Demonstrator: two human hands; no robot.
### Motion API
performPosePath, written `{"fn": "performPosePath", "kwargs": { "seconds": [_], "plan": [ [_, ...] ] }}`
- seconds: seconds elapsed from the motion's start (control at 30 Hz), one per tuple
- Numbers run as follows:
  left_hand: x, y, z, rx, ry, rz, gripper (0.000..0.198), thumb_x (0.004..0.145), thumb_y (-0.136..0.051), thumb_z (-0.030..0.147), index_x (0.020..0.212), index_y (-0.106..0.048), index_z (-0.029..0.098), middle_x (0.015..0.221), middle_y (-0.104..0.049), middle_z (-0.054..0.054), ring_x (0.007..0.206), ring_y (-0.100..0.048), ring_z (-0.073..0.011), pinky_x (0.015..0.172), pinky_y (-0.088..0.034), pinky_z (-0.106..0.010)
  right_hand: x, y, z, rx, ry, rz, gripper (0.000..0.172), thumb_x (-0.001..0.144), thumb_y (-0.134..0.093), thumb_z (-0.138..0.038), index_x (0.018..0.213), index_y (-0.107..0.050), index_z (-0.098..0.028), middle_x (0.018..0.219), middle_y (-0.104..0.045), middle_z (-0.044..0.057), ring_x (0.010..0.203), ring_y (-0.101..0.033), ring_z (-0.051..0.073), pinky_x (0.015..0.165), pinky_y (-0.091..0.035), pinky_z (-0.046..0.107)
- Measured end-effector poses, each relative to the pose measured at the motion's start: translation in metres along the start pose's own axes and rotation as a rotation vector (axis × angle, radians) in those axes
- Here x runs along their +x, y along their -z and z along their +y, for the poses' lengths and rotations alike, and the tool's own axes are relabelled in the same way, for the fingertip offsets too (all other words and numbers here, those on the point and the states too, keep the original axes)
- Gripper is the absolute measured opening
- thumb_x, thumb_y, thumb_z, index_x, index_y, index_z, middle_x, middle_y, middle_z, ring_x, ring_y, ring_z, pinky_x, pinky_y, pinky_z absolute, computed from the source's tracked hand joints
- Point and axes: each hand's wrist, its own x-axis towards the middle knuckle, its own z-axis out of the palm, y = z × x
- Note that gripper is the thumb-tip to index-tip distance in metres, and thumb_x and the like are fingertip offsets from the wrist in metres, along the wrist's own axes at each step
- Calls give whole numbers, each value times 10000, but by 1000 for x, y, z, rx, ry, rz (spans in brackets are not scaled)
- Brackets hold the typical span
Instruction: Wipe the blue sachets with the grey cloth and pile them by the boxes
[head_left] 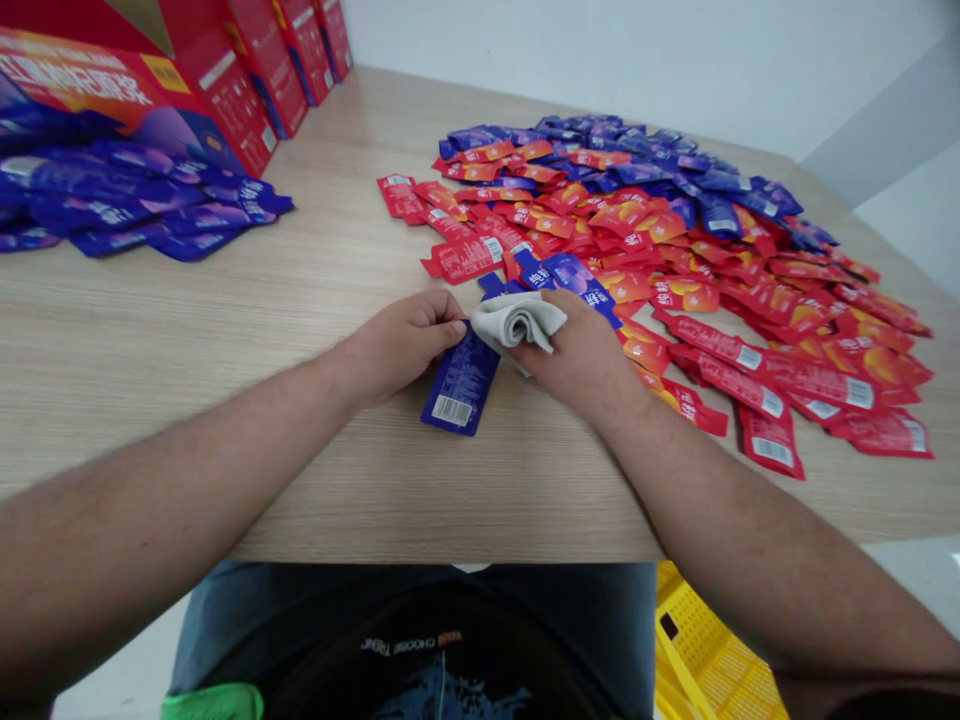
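My left hand (pixel 409 345) pinches the upper edge of a blue sachet (pixel 461 385) between thumb and finger. The sachet's back faces up, with small print and a barcode at its lower end. A folded light grey cloth (pixel 517 318) is gripped in my right hand (pixel 581 345), its edge touching the sachet's top beside my left fingertips. Just beyond my right hand lie more blue sachets (pixel 574 272), partly covered by the hand and cloth. Red sachets (pixel 466 260) lie right behind them.
A wide heap of red sachets (pixel 750 290) spreads to the right, with a pile of blue sachets (pixel 660 160) behind. At the left, blue sachets (pixel 135 195) lie before red boxes (pixel 232 100). A yellow basket (pixel 705 650) stands below the table edge.
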Motion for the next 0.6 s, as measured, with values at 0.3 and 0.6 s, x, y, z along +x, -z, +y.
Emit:
{"fn": "performPosePath", "kwargs": {
  "seconds": [0.3, 0.6],
  "plan": [
    [0, 0, -2, -12, -50, -45, 107, 840, -644, 214, 777, -561, 192, 657, -513, 23, 594, -424, -119, 576, -318, -255, 2, 2, 3, 25, -1, 26, 230, 895, -677, -328, 1084, -705, -200, 1049, -739, 94, 998, -665, 280, 859, -511, 402],
    [-1, -3, 2, -59, -39, -5, 93, 831, -641, 184, 774, -568, 188, 680, -573, 11, 599, -457, -122, 573, -351, -251, -1, 0, 1, 62, 47, -2, 212, 894, -667, -332, 1058, -690, -201, 1009, -733, 81, 967, -654, 263, 835, -512, 390]
  ]
}}
